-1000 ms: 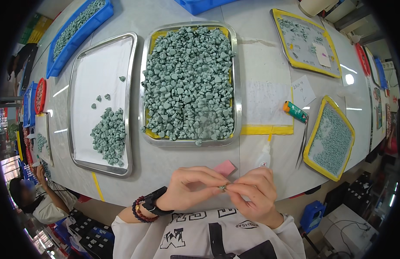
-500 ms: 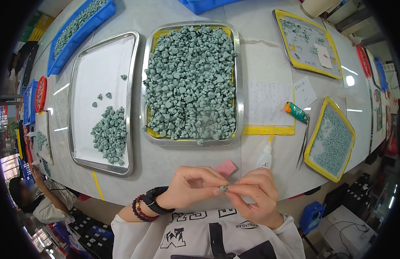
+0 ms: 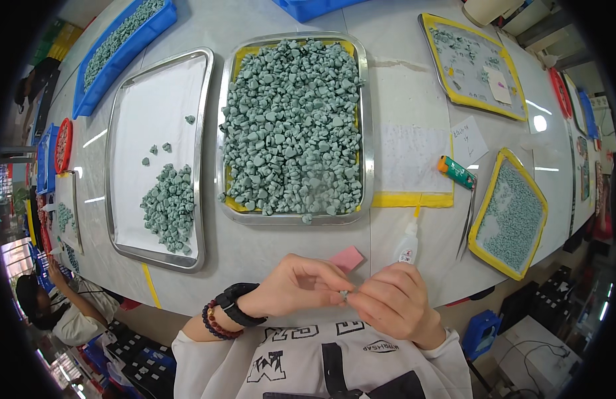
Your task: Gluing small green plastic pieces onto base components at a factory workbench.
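My left hand (image 3: 296, 286) and my right hand (image 3: 396, 300) meet in front of my body, near the table's front edge. Thumb and finger of the left pinch a small grey-green stone-like piece (image 3: 344, 294). The right fingertips are closed against the same piece and partly cover it. Just beyond the hands lies a pink pad (image 3: 348, 259), and a white glue bottle (image 3: 407, 245) with a yellow tip stands by the right knuckles. A steel tray (image 3: 369, 133) ahead is heaped with similar grey-green pieces. A white-lined steel tray (image 3: 148, 93) at the left bears a smaller pile.
A green lighter-like object (image 3: 458, 173) and metal tweezers (image 3: 467, 223) lie at the right. Two yellow-edged trays (image 3: 482, 249) (image 3: 434, 63) hold smaller bits. Handwritten paper (image 3: 414, 159) lies beside the heaped tray. A blue bin (image 3: 87, 100) stands far left; a co-worker (image 3: 75, 309) sits at the left.
My right fingers have curled in further and turned over the small piece. The left hand keeps its pinch, nearly in place. At the far left, the co-worker's head has shifted slightly.
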Tool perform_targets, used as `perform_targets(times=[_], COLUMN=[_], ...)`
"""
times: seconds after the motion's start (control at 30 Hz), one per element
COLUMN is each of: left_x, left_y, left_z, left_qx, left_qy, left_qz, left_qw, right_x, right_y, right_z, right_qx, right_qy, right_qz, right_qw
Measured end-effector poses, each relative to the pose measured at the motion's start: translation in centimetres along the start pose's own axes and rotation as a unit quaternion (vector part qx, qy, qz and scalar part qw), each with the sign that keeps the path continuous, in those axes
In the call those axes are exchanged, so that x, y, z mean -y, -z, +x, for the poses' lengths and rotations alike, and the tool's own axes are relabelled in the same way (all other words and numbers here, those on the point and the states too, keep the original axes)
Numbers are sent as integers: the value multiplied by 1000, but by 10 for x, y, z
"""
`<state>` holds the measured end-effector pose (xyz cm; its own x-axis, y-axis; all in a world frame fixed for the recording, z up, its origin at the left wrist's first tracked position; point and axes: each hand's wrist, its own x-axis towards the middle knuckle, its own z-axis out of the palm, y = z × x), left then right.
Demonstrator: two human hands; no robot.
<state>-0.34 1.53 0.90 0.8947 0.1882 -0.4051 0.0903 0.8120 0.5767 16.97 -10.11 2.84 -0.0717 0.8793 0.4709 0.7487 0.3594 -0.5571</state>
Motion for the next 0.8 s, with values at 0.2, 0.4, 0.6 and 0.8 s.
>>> perform_targets(times=[0.2,0.4,0.6,0.8], left_x=[2,1,-1,-3], left_y=[0,4,0,-1], left_z=[-2,-2,-3,-3], left_qx=[5,10,4,-4], left_qy=[-12,46,42,60], left_qz=[50,-57,-58,-58], left_qw=[999,997,997,996], right_x=[1,-1,-1,0], right_y=[8,9,5,5], right_z=[2,3,6,7], right_qx=[45,-2,-24,-17], right_qy=[10,-7,-38,-46], right_qz=[2,41,48,55], right_qw=[999,999,998,997])
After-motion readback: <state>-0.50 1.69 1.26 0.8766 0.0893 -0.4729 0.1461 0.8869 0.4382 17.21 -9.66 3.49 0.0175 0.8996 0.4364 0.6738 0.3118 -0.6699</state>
